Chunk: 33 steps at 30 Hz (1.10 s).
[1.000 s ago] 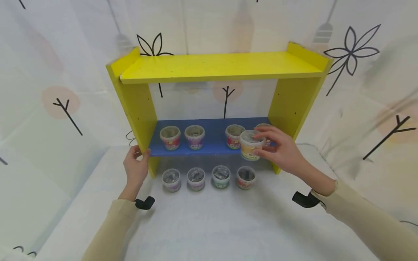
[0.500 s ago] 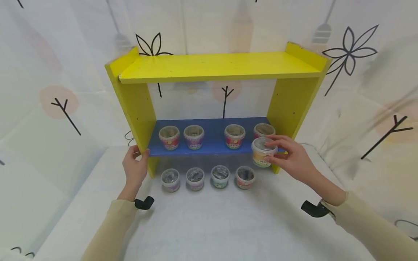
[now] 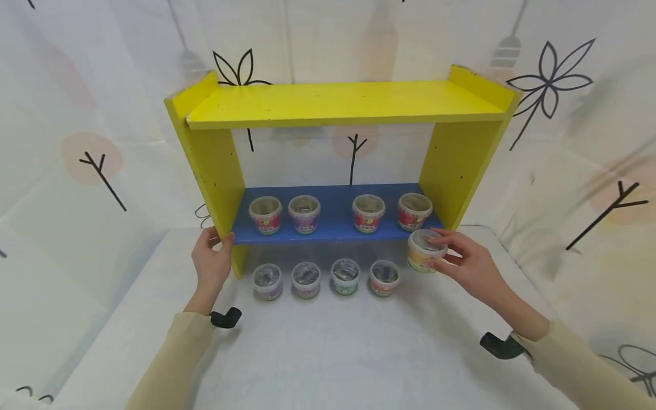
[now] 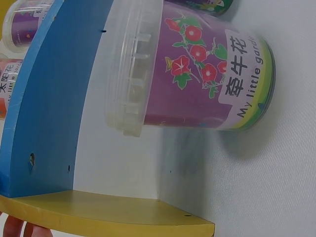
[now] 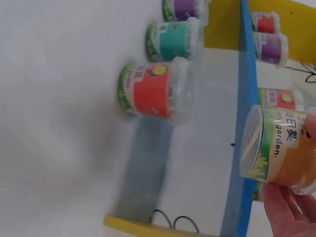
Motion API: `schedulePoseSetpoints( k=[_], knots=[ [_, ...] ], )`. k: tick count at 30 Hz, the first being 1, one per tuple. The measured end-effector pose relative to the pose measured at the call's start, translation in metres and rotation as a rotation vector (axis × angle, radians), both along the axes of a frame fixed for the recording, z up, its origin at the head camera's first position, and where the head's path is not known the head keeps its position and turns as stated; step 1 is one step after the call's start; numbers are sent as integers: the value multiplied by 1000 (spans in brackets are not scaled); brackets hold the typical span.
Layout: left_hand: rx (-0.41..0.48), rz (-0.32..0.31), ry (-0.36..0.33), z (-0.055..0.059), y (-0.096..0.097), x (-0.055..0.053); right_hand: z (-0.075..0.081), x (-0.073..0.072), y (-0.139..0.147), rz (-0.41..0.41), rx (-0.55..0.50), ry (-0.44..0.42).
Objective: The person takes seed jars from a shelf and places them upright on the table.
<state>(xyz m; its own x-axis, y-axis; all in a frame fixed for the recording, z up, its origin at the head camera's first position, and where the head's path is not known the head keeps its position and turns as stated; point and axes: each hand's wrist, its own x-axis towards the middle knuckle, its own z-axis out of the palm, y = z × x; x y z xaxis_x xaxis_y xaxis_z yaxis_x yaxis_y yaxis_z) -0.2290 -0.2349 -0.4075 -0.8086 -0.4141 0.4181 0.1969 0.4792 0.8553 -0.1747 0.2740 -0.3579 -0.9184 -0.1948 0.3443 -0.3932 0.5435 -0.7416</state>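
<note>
My right hand (image 3: 476, 266) pinches a small lidded plastic tub (image 3: 423, 256) with a yellow-orange label, thumb on its side and fingers at its lid. The tub is in the air, just in front of the blue shelf board's right end and below the red-labelled tub (image 3: 414, 213) there. In the right wrist view the held tub (image 5: 286, 148) shows its clear base and "garden" lettering. At the far side, my left hand (image 3: 212, 266) grips the yellow left side panel (image 3: 207, 165) of the shelf unit, near the blue board's corner; fingers behind the panel are partly hidden.
Red and purple tubs (image 3: 304, 216) stand on the blue board (image 3: 333, 199), with a gap mid-row. Several tubs line the white table (image 3: 333, 353) under its front edge, including a green one (image 3: 345, 278) and a red one (image 3: 385, 279). A yellow top board (image 3: 333, 105) spans above.
My right hand has carried the yellow-orange tub right and downward, from in front of the rightmost tub to below the blue board's front edge. My left hand stays on the panel.
</note>
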Motion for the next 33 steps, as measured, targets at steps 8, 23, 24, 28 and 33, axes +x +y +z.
schedulePoseSetpoints(
  k=[8, 23, 24, 28, 33],
  knots=[
    [-2, 11, -8, -1, -1, -1, -27, 4, 12, -54, 4, -31],
    [7, 6, 0, -1, -1, -2, -61, 0, 16, -53, -31, -134],
    [9, 7, 1, -1, -1, -2, -64, -2, 16, -53, -39, -134],
    [10, 3, 9, -1, -1, -2, -77, -8, 17, -57, -53, -150],
    [8, -7, 9, -1, 0, 0, -91, -13, 18, -61, -58, -166]
  ],
)
